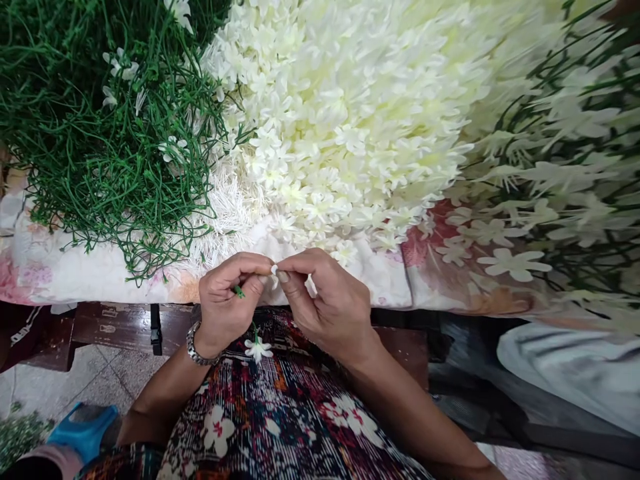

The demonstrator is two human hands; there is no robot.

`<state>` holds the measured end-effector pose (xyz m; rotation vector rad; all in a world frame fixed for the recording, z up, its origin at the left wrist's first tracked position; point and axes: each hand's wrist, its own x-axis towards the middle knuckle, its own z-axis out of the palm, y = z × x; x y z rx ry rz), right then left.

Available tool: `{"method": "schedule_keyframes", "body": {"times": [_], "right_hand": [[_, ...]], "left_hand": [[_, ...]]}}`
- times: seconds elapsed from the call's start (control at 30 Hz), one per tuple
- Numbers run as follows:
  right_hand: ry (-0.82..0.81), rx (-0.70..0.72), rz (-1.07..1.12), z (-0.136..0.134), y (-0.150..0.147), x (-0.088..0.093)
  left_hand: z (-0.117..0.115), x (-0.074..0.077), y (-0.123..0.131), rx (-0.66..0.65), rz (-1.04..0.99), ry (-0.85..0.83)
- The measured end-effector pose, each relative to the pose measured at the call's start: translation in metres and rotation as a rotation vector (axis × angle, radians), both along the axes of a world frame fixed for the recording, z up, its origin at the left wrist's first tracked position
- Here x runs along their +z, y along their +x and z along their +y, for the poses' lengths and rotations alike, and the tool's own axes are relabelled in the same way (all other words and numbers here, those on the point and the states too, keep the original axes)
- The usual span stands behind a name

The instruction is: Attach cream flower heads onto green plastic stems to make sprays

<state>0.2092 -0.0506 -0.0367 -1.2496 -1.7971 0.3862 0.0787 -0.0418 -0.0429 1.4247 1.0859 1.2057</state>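
My left hand (231, 293) is closed in a pinch around a green artificial flower stem (239, 291), mostly hidden by the fingers. A white flower (258, 349) hangs below that hand on its green stalk. My right hand (330, 300) is closed too, thumb and forefinger pinching a small white flower piece (274, 270) where the fingertips of both hands meet. Its exact shape is largely covered. Both hands are at the table's front edge, just before a large heap of loose white flowers (350, 133).
Green plastic stems (115, 153) are piled at the left, with thin white stamens (225, 207) beside them. Finished white flowers on stems (515, 263) lie at the right. A floral cloth (100, 273) covers the table. A blue plastic stool (85, 430) stands on the floor, lower left.
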Motion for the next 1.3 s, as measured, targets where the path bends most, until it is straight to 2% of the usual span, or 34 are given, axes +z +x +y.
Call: {"method": "schedule_keyframes", "body": {"times": [0.13,0.33,0.47,0.67,0.77,0.9,1.2,1.3], "right_hand": [[-0.043,0.023,0.070,-0.001,0.000,-0.001],[-0.103,0.033,0.092,-0.001,0.001,0.000],[-0.139,0.035,0.113,0.000,0.002,0.002],[-0.221,0.163,0.189,0.000,0.009,0.004],[-0.192,0.201,0.183,0.000,0.011,0.003],[-0.128,0.158,0.120,0.002,0.011,0.003],[-0.130,0.171,0.111,0.000,0.016,0.003],[-0.136,0.099,0.114,-0.001,0.018,0.002]], "left_hand": [[0.001,0.001,0.001,0.018,0.012,-0.021],[0.004,0.004,-0.001,-0.035,0.113,0.112],[0.004,0.005,-0.001,-0.067,0.138,0.135],[0.007,0.002,-0.003,0.003,-0.033,0.027],[0.007,0.001,-0.004,0.007,-0.081,-0.045],[0.006,0.002,-0.003,-0.009,-0.041,-0.031],[0.005,0.006,-0.003,-0.116,0.058,-0.045],[0.004,0.010,-0.003,-0.123,0.138,-0.103]]}}
